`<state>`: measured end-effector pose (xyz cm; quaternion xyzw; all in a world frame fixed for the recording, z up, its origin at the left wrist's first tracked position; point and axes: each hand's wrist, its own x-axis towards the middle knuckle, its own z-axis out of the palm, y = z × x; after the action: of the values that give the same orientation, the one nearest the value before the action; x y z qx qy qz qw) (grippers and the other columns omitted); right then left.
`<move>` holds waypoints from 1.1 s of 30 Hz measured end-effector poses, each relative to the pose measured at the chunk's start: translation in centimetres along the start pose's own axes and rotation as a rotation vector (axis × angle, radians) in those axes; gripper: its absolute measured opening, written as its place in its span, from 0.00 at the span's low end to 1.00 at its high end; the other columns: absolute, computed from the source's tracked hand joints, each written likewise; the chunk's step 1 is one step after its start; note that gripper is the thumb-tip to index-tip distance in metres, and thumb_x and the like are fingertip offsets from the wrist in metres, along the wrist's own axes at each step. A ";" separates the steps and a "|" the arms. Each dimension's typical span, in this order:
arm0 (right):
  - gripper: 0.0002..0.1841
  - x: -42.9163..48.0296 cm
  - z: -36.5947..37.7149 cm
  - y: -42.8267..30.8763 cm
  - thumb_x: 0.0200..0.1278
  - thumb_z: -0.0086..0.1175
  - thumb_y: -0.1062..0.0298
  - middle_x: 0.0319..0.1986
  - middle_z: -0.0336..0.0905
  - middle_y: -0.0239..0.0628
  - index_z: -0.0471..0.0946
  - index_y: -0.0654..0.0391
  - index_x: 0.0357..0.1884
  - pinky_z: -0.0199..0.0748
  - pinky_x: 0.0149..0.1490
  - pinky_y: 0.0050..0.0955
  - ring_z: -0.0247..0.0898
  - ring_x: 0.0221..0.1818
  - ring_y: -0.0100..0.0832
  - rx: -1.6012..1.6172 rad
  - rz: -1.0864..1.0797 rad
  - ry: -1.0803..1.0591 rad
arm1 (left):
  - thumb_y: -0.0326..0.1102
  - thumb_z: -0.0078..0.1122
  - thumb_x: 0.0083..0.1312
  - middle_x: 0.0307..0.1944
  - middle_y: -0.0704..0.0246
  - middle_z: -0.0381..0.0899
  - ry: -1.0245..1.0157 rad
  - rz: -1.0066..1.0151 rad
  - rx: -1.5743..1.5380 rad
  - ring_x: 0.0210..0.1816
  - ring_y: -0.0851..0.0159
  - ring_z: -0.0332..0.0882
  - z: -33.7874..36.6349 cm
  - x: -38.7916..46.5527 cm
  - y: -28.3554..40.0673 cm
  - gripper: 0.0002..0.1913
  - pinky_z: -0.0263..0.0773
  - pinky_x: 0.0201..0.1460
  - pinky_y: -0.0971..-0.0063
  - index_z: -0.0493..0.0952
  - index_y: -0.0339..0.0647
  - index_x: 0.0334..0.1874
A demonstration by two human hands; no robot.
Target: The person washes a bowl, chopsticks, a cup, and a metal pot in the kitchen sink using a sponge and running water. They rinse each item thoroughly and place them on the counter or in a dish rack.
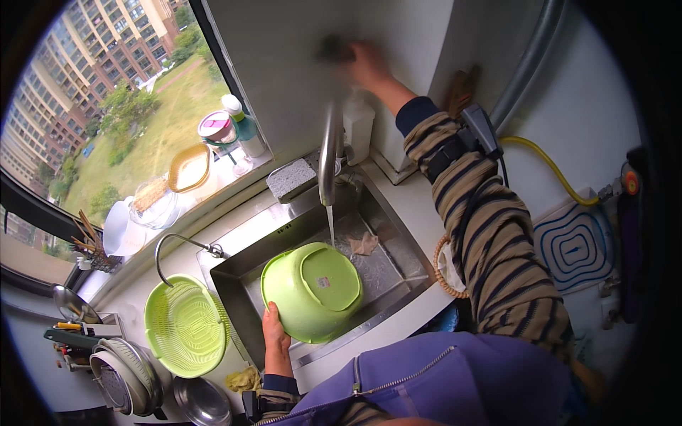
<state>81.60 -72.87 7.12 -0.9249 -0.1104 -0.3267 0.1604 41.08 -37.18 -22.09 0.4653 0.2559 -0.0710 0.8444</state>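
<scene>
My left hand point(276, 331) grips the rim of a light green plastic basin point(303, 298), thumb on the outer wall, the other fingers mostly hidden. The basin is tilted over the stainless steel sink point(397, 309), its underside with a small sticker facing up. Water runs from the metal faucet point(327, 181) just behind the basin's base. Up by the wall, my right hand point(370, 66) reaches past the faucet and meets a dark, blurred object point(335, 49); whether it is grasped is unclear. A pale wet cloth or scrap point(363, 244) lies in the sink.
A green plastic colander point(186, 326) stands left of the sink under a thin curved spout point(160, 250). Further left are stacked pots point(125, 375), a metal bowl point(202, 402) and a yellow cloth point(244, 380). A sponge point(291, 178) sits behind the sink; containers point(190, 168) line the windowsill.
</scene>
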 end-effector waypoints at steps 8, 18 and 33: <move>0.30 -11.0 -2.0 0.6 0.52 0.47 0.81 0.48 0.75 0.46 0.66 0.52 0.62 0.75 0.51 0.40 0.76 0.47 0.44 0.549 0.467 0.285 | 0.49 0.45 0.72 0.52 0.61 0.76 -0.009 0.005 -0.030 0.49 0.59 0.77 -0.1 0.3 -0.5 0.24 0.74 0.52 0.62 0.65 0.37 0.61; 0.28 -8.2 5.8 4.4 0.51 0.63 0.45 0.39 0.74 0.38 0.74 0.57 0.46 0.77 0.34 0.43 0.74 0.38 0.40 1.158 1.153 0.033 | 0.48 0.44 0.73 0.55 0.62 0.74 -0.081 0.007 0.064 0.53 0.61 0.74 1.9 0.0 -0.2 0.24 0.69 0.57 0.65 0.66 0.37 0.61; 0.27 -5.1 5.8 5.4 0.44 0.69 0.41 0.35 0.78 0.30 0.78 0.48 0.41 0.71 0.36 0.34 0.73 0.37 0.31 0.958 1.105 -0.265 | 0.50 0.45 0.72 0.54 0.63 0.75 -0.057 0.020 0.023 0.52 0.61 0.75 1.2 0.2 -0.9 0.24 0.69 0.57 0.65 0.66 0.39 0.61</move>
<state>82.69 -76.21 -1.64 -0.7061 0.2221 0.0000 0.6724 41.36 -38.64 -22.35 0.4754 0.2263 -0.0786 0.8465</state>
